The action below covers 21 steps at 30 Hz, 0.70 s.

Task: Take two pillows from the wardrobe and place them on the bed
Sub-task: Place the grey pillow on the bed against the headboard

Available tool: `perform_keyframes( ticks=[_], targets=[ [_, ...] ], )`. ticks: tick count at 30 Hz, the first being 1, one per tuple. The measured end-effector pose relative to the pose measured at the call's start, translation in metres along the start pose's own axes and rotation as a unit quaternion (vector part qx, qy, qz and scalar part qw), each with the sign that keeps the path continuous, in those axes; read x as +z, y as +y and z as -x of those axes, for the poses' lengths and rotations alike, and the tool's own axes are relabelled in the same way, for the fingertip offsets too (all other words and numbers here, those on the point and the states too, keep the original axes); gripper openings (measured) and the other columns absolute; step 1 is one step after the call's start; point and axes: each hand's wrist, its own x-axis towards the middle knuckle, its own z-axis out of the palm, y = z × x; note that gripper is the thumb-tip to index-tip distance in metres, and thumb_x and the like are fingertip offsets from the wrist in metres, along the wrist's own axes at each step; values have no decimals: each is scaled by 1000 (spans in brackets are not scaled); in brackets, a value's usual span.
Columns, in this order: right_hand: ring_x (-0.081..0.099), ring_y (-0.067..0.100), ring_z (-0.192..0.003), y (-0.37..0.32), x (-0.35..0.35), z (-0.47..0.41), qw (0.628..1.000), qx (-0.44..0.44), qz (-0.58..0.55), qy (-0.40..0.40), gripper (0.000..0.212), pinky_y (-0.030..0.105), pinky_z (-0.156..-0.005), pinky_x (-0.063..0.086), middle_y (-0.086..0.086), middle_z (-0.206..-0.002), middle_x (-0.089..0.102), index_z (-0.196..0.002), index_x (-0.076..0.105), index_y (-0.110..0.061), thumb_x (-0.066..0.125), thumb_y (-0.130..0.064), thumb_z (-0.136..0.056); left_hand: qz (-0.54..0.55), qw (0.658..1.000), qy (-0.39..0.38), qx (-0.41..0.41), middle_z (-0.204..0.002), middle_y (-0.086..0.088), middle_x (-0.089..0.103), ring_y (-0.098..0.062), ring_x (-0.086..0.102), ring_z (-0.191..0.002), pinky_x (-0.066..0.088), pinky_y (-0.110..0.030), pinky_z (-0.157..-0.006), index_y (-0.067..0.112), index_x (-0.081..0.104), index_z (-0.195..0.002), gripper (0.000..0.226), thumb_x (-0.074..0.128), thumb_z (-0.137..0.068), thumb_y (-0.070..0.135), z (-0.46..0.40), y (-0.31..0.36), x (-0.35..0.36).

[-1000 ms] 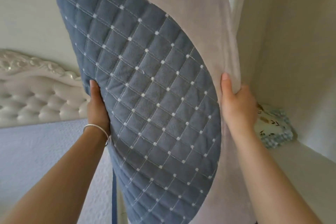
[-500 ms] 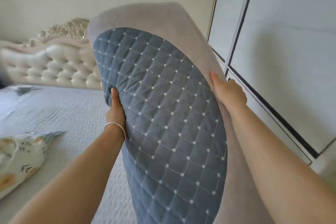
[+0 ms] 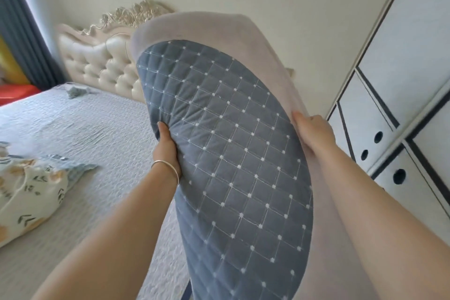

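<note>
I had the big pillow (image 3: pixel 231 153) up in the air between both hands, and I had just turned away from the wardrobe (image 3: pixel 401 75), so now the bed (image 3: pixel 80 129) filled the left of my view where a shelf had been a second before. That told me the pillow was out and I was on the way to lay it down. My left hand (image 3: pixel 168 151) was closed on the pillow's left edge, thumb pressed into the blue part, a thin silver bangle (image 3: pixel 165 168) on the wrist. My right hand (image 3: pixel 314 134) was closed on the right edge, over the pale grey cloth. The pillow was fat and bent like a shell, with a soft grey cover and a blue quilted oval stitched in squares with little white dots. It hung over the bed's near edge, not touching it. A flowery pillow (image 3: pixel 29 195) already lay on the bumpy pale cover, so I guessed this was the second one. The headboard (image 3: pixel 104 63) looked puffy and buttoned.
</note>
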Motion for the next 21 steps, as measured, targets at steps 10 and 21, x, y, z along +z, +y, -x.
perform_keyframes(
  ticks=[10,21],
  targets=[
    [53,34,-102,-39,69,-220,993,-99,7,-55,53,40,-83,41,18,-119,60,-116,58,-3,42,-46,-89,135,990,-37,22,-112,-4,64,-25,61,-100,48,-41,-91,20,53,-121,67,41,-81,71,-182,29,118],
    [49,37,-117,-66,146,-439,996,0,48,-74,64,47,-103,36,16,-128,56,-120,58,-12,30,-58,-87,214,973,62,64,-120,-1,60,-26,56,-111,46,-46,-95,32,51,-129,67,28,-82,75,-361,73,184]
  ],
)
